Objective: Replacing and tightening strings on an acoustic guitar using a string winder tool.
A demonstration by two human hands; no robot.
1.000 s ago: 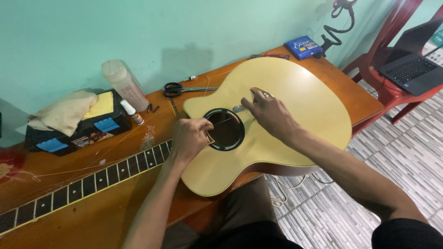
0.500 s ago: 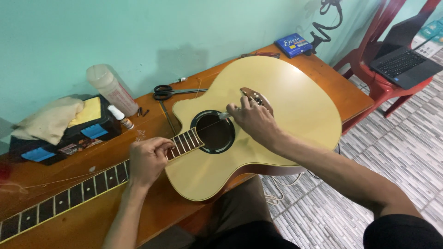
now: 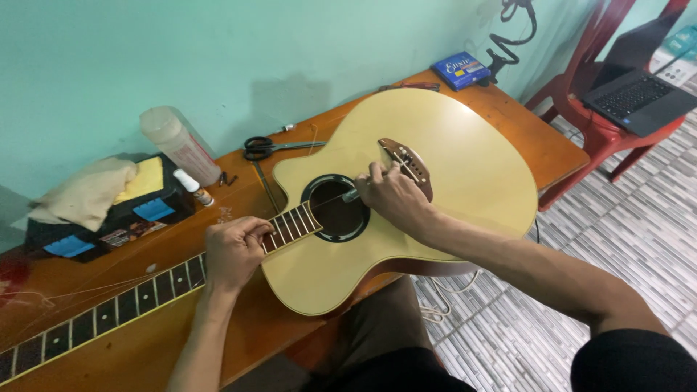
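On the guitar (image 3: 465, 145), left hand (image 3: 232, 250) pinching fretboard (image 3: 109, 308); right hand (image 3: 392, 196) beside bridge (image 3: 406, 156)

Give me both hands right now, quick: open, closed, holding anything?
Left hand: closed, fingers pinched on the guitar neck near the body.
Right hand: closed by the bridge, gripping a small grey-tipped tool.

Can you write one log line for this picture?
left hand: pinching on fretboard | right hand: fingers at string by bridge | guitar: flat on table
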